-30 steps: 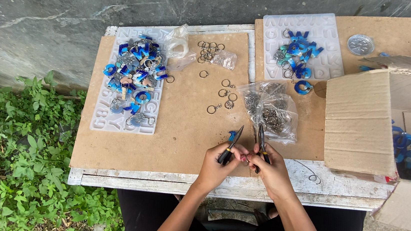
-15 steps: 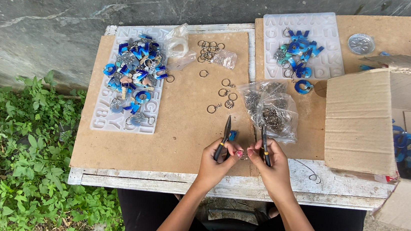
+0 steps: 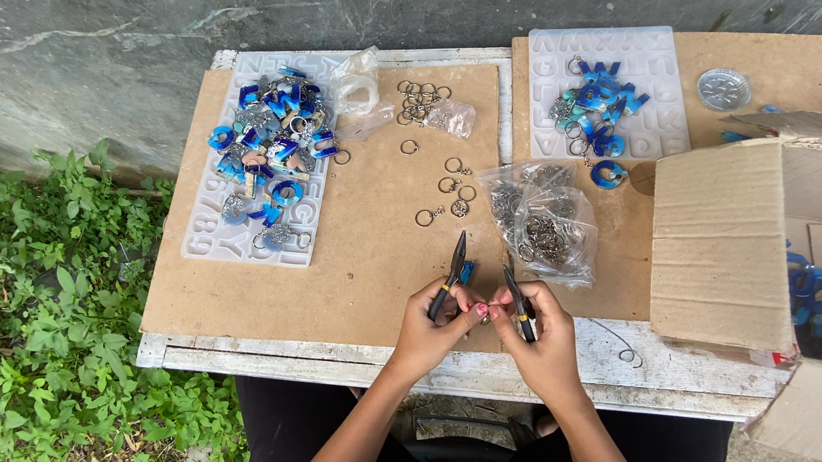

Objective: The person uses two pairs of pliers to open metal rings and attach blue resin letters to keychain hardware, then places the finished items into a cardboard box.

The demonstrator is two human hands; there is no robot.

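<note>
While both hands clench pliers, fingertips meet
Left hand [image 3: 430, 325] and right hand [image 3: 539, 339] each grip pliers; beyond them, a clear bag [image 3: 545, 219] holds metal rings

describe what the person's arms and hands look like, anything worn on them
Both forearms are bare, with no sleeves, watch or bracelet in view. The left hand and right hand wear no gloves. Pink polish shows on at least one fingernail. Rings cannot be made out at this size.
</note>
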